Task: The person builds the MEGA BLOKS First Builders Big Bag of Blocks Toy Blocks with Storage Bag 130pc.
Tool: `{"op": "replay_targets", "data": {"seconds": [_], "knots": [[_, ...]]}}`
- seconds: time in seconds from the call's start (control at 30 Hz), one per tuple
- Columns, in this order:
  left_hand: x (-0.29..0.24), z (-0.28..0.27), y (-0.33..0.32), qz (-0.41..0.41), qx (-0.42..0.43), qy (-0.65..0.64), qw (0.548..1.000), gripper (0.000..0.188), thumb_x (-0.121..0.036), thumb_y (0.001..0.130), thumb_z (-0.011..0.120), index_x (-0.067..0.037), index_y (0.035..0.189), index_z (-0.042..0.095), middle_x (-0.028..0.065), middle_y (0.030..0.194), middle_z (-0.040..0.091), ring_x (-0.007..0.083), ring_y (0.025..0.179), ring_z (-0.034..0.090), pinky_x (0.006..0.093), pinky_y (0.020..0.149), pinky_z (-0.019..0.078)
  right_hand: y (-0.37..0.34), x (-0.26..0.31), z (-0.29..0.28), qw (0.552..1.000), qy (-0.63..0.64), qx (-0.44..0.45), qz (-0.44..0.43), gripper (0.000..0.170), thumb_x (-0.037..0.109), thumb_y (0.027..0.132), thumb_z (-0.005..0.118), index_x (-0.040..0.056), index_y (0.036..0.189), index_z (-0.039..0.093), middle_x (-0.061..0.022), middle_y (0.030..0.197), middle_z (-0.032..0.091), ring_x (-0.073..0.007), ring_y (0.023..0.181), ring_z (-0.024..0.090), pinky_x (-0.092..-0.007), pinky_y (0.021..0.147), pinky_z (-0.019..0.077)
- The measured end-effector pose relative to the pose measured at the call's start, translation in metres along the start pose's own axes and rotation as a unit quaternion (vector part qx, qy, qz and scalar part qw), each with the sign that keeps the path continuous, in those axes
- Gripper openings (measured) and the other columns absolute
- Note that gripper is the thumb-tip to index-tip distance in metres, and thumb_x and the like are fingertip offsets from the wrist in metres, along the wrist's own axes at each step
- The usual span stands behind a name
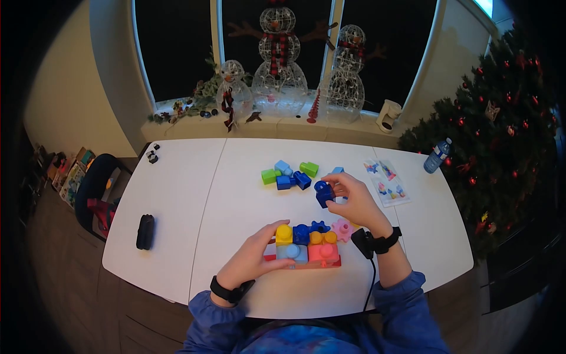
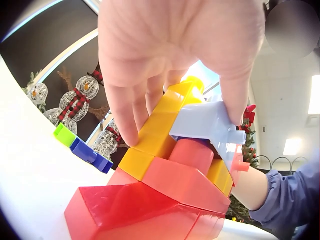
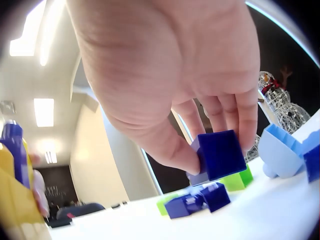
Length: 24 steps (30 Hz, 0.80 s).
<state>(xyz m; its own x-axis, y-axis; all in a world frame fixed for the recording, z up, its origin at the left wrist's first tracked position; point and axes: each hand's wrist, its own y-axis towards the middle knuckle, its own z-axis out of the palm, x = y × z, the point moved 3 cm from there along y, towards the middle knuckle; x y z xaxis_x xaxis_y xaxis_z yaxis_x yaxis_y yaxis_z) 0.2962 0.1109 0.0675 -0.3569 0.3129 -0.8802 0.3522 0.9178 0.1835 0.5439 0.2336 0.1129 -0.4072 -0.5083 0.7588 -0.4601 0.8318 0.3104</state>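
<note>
While the left hand (image 1: pixel 252 255) holds the stack (image 1: pixel 308 250) near the front of the counter (image 1: pixel 236 206), the right hand (image 1: pixel 358 203) has a blue block (image 1: pixel 322 194) pinched between thumb and fingertips. The left grip is spread across the stack, the thumb on the near side by the pale block (image 1: pixel 292 253) and the fingers on the far side by the yellow block (image 1: pixel 284 234). The right grip is narrow, closed on the blue block just beyond the stack; the right wrist view shows one square face of it turned to the camera.

Along the near side of the stack, the pale block sits beside the coral block (image 1: pixel 323 253), with the orange block (image 1: pixel 323 238) behind the coral one. The blue gear (image 1: pixel 319 226) is at the back. The pink gear (image 1: pixel 342 229) is just to the right; whether it is attached I cannot tell.

Farther back on the counter lie loose blocks (image 1: pixel 284 182) in green, pale blue and dark blue, left of the right hand. The card (image 1: pixel 387 186) lies to the right, with the bottle (image 1: pixel 437 156) beyond it near the edge. The black case (image 1: pixel 145 232) is well apart on the left.
</note>
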Motion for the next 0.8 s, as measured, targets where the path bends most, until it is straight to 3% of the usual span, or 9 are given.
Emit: {"op": "replay_targets", "data": {"seconds": [0.1,0.23,0.27,0.37,0.57,0.67,0.8], "knots": [[0.001,0.001,0.001,0.000,-0.002,-0.004,1.000,0.089,-0.024,0.080,0.092,-0.008,0.154,0.044,0.0154,0.152,0.054,0.0303,0.136,0.057,0.0445,0.110,0.0505,-0.032,0.015,0.002,0.987,0.150,0.019,0.049,0.040,0.002,0.080,0.081,0.0021,0.115,0.063,-0.0098,0.114,0.069,-0.0182,0.107,0.072,-0.0325,0.095,0.0567],[0.002,0.001,0.003,-0.001,-0.003,-0.007,1.000,0.089,-0.023,0.080,0.092,-0.009,0.154,0.044,0.0156,0.152,0.054,0.0303,0.136,0.057,0.0441,0.110,0.0506,-0.056,0.013,0.012,0.988,0.130,0.040,-0.073,0.031,-0.001,0.083,0.081,0.0015,0.109,0.064,-0.0113,0.119,0.070,-0.0195,0.104,0.073,-0.0327,0.094,0.0570],[0.002,0.001,0.002,-0.003,-0.003,-0.006,1.000,0.089,-0.023,0.080,0.092,-0.009,0.154,0.044,0.0156,0.152,0.054,0.0302,0.136,0.057,0.0440,0.110,0.0507,-0.061,0.013,0.011,0.990,0.114,0.057,-0.058,0.028,0.001,0.083,0.083,0.0018,0.106,0.067,-0.0113,0.121,0.070,-0.0205,0.109,0.071,-0.0338,0.095,0.0567],[0.005,0.001,0.002,-0.002,0.002,-0.005,1.000,0.089,-0.022,0.080,0.091,-0.009,0.154,0.044,0.0153,0.152,0.054,0.0300,0.136,0.057,0.0439,0.110,0.0507,-0.071,0.024,0.019,0.975,0.216,-0.012,0.043,0.025,0.003,0.085,0.082,0.0012,0.108,0.072,-0.0124,0.119,0.071,-0.0198,0.107,0.071,-0.0321,0.096,0.0559],[0.001,0.001,0.002,0.018,-0.008,-0.004,1.000,0.081,-0.022,0.085,0.087,-0.007,0.152,0.045,0.0177,0.145,0.057,0.0325,0.131,0.060,0.0420,0.109,0.0519,-0.067,0.029,0.014,0.997,0.032,0.039,-0.064,0.029,0.004,0.093,0.073,0.0029,0.122,0.074,-0.0123,0.105,0.073,-0.0243,0.096,0.071,-0.0305,0.085,0.0544],[0.000,0.001,0.003,0.016,-0.006,-0.002,1.000,0.081,-0.022,0.085,0.087,-0.007,0.152,0.045,0.0178,0.145,0.057,0.0326,0.131,0.060,0.0423,0.109,0.0516,-0.067,0.008,0.019,0.997,0.027,0.066,-0.020,0.026,0.005,0.095,0.070,0.0026,0.121,0.074,-0.0116,0.103,0.074,-0.0260,0.093,0.070,-0.0317,0.082,0.0538],[0.007,0.001,0.004,0.000,0.007,-0.014,1.000,0.089,-0.020,0.080,0.091,-0.009,0.155,0.044,0.0148,0.153,0.053,0.0294,0.137,0.055,0.0443,0.111,0.0497,-0.069,0.004,0.017,0.998,0.045,0.018,-0.049,0.024,0.005,0.097,0.068,0.0025,0.120,0.074,-0.0127,0.106,0.073,-0.0253,0.092,0.071,-0.0317,0.081,0.0545]]}}
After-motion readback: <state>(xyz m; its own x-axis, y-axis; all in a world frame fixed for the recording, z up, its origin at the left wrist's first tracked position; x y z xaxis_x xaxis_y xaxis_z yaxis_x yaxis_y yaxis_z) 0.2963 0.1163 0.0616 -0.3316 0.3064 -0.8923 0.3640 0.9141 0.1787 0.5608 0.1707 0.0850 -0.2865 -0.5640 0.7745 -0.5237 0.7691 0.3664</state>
